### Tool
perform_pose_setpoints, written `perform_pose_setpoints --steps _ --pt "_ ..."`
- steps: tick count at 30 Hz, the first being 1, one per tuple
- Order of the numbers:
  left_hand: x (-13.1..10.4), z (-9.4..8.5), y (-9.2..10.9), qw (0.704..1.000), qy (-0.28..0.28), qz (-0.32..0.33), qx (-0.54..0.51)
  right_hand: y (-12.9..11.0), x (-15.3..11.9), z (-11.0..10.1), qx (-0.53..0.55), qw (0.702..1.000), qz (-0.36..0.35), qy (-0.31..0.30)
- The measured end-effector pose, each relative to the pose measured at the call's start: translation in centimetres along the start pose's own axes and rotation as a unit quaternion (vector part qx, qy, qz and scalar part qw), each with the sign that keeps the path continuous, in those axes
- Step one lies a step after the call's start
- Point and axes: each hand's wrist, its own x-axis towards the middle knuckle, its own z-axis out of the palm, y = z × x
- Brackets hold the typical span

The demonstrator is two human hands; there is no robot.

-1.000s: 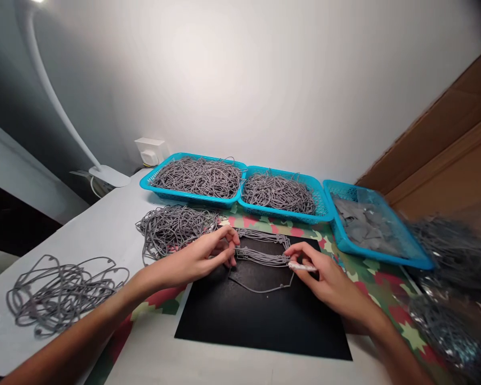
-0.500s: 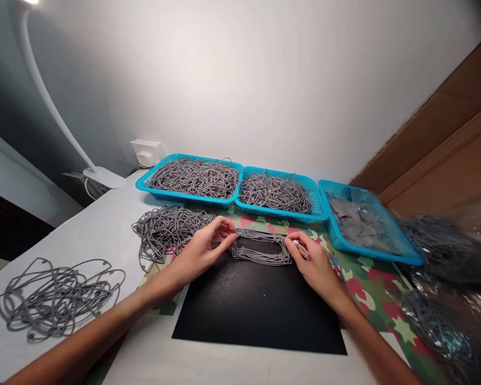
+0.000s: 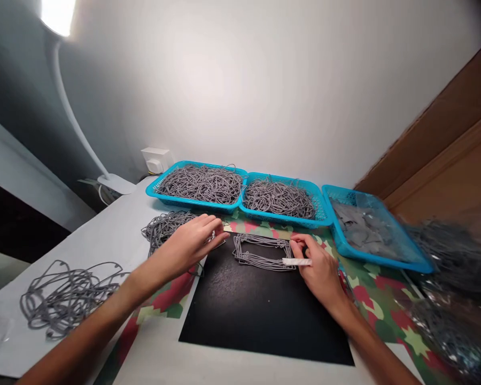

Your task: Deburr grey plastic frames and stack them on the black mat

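Observation:
A rectangular stack of thin grey rubber-like loops (image 3: 260, 263) lies on a black mat (image 3: 260, 315). My right hand (image 3: 315, 264) is at the stack's right end, its thumb and fingertips at the corner. It grips a short white stick (image 3: 296, 262) that points left across that end. My left hand (image 3: 196, 238) hovers left of the stack, beside and partly over a tangled heap of grey loops (image 3: 160, 230). Its fingers are loosely bent and apart from the thumb, with nothing plainly held. The palm side is hidden.
Two blue baskets (image 3: 196, 202) of tangled grey loops stand along the wall. A third blue basket (image 3: 380, 261) holds flat grey pieces. More loops (image 3: 72, 294) lie at left, near a white lamp (image 3: 78, 123). Plastic bags (image 3: 452, 321) and cardboard (image 3: 433, 144) are at right.
My left hand has let go of the stack's left end and moved left toward the heap. The white stick in my right hand has swung out over the stack. The view has shifted slightly.

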Motion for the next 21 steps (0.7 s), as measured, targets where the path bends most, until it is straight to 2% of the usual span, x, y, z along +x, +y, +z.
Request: perform_pose_setpoints --steps 4,9,12,16,18,21 --pt "-0.7 -3.2 -2.6 0.981 -0.180 -0.051 -0.041 -0.2 -0.3 0.3 -0.010 1.000 -0.008 0.009" --pt "-0.8 -3.7 -3.8 0.958 -0.269 -0.051 -0.085 -0.3 -0.6 0.6 -0.010 0.999 -0.031 -0.002" --pt "-0.4 -3.9 -3.3 0.959 -0.262 -0.036 -0.101 -0.4 -0.7 0.6 -0.004 0.999 -0.051 0.003" --pt "0.0 -4.4 -1.7 0.959 -0.190 -0.031 -0.208 -0.9 -0.7 0.0 0.021 0.994 -0.104 0.013" --pt "-0.1 -3.8 -0.3 0.938 -0.174 -0.013 -0.300 -1.6 -0.9 -0.5 0.039 0.988 -0.150 0.006" --pt "-0.5 -1.4 2.7 0.896 -0.175 -0.006 -0.409 -3.2 -1.8 -1.1 0.067 0.954 -0.291 -0.020"
